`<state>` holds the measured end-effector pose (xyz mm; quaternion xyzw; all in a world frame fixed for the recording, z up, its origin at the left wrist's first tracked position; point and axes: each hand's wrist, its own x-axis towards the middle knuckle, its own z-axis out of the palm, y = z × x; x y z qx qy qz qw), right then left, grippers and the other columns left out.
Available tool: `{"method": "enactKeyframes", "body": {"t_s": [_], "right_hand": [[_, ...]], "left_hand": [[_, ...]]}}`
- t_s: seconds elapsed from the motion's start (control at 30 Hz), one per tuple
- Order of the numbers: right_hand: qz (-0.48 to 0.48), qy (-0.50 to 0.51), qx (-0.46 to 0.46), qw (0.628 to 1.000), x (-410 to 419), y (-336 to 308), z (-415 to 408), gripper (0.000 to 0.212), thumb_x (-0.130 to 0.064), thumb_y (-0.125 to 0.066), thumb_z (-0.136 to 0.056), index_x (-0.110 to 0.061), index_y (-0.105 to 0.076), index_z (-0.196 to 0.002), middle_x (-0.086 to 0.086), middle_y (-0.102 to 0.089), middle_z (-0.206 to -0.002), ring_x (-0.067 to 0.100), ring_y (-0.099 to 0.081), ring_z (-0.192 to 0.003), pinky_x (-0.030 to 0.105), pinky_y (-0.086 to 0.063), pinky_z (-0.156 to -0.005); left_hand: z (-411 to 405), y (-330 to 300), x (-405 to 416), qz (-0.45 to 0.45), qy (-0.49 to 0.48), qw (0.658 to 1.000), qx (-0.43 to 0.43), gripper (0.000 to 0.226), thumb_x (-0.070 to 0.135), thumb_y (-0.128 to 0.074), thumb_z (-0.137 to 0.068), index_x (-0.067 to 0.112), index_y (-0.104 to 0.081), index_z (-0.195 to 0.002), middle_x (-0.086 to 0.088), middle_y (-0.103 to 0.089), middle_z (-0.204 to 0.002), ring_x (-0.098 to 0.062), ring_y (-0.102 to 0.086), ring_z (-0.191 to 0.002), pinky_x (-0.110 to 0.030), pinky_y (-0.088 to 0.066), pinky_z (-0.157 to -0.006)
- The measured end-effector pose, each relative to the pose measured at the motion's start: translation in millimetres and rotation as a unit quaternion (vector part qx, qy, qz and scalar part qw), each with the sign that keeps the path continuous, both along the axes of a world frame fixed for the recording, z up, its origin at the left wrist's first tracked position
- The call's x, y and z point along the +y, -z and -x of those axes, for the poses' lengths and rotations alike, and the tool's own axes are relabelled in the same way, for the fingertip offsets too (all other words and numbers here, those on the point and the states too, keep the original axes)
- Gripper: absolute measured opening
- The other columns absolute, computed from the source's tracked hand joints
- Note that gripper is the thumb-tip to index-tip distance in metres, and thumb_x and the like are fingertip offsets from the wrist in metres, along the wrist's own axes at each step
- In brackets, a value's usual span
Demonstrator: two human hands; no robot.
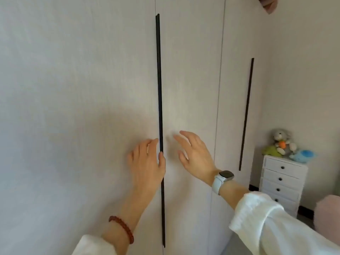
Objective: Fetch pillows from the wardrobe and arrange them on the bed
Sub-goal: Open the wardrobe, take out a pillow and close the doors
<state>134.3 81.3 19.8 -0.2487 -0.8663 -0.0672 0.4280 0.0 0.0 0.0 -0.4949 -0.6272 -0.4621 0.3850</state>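
The left hand (147, 162) lies against the closed wardrobe (73, 89), thumb and fingertips pinching its long black handle (159, 89). The right hand (195, 153) hovers just beside it, fingers spread and relaxed, holding nothing. No pillows show; the doors hide the inside. A white drawer chest (282, 183) at right carries plush toys (283, 142).

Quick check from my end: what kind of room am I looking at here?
Most likely a bedroom. A tall pale wardrobe with long black handle strips fills the view, and a white chest of drawers in the corner has soft toys on top. No bed is clearly visible.
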Motion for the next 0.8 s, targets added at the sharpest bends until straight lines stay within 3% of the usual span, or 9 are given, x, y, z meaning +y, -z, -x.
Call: {"method": "enactKeyframes", "body": {"t_s": [0.1,0.2,0.3,0.6,0.7,0.8], "right_hand": [[-0.015,0.003,-0.07,0.997,52,12,15,0.058,-0.038,-0.03,-0.084,-0.024,-0.02,-0.139,0.017,-0.023,-0.149,0.037,-0.015,-0.137,0.059,-0.016,-0.107],[-0.073,-0.015,-0.112,0.991,102,29,29,0.068,-0.048,-0.043,-0.083,-0.028,-0.013,-0.141,0.014,-0.011,-0.15,0.034,-0.007,-0.136,0.066,-0.019,-0.103],[-0.121,-0.07,-0.101,0.985,136,43,36,0.085,-0.045,-0.065,-0.075,-0.028,-0.014,-0.141,0.007,-0.005,-0.149,0.035,-0.005,-0.135,0.069,-0.022,-0.099],[-0.1,-0.144,-0.098,0.98,148,44,36,0.092,-0.037,-0.073,-0.069,-0.031,-0.015,-0.141,0.004,-0.007,-0.15,0.033,-0.005,-0.136,0.068,-0.017,-0.102],[-0.073,-0.172,-0.099,0.977,144,40,27,0.085,-0.022,-0.073,-0.068,-0.026,-0.024,-0.139,0.011,-0.019,-0.151,0.034,-0.009,-0.136,0.067,-0.021,-0.101],[-0.01,-0.262,-0.056,0.963,139,40,10,0.046,-0.018,-0.054,-0.079,-0.012,-0.047,-0.124,0.018,-0.042,-0.139,0.033,-0.026,-0.129,0.058,-0.036,-0.101]], "left_hand": [[-2,10,24,0.007,-0.092,0.996,0.007,0.039,0.031,-0.044,-0.079,0.01,-0.061,-0.107,-0.011,-0.063,-0.103,-0.023,-0.043,-0.093,-0.038,-0.029,-0.079],[-7,20,45,0.017,-0.179,0.984,-0.003,0.036,0.034,-0.049,-0.078,0.012,-0.064,-0.103,-0.01,-0.062,-0.103,-0.023,-0.042,-0.095,-0.039,-0.027,-0.081],[-16,25,61,0.026,-0.252,0.967,-0.014,0.032,0.036,-0.055,-0.077,0.014,-0.064,-0.1,-0.009,-0.061,-0.101,-0.023,-0.042,-0.095,-0.04,-0.026,-0.083],[-30,19,84,0.045,-0.349,0.934,-0.063,0.022,0.012,-0.072,-0.066,0.009,-0.059,-0.083,-0.011,-0.06,-0.086,-0.024,-0.04,-0.086,-0.041,-0.023,-0.082],[-41,14,82,0.06,-0.339,0.935,-0.091,0.022,0.007,-0.072,-0.064,0.008,-0.058,-0.08,-0.01,-0.059,-0.086,-0.029,-0.049,-0.083,-0.042,-0.024,-0.084],[-57,14,73,0.053,-0.313,0.942,-0.107,0.019,0.007,-0.071,-0.066,0.007,-0.058,-0.08,-0.011,-0.059,-0.087,-0.029,-0.048,-0.084,-0.046,-0.03,-0.086]]}}
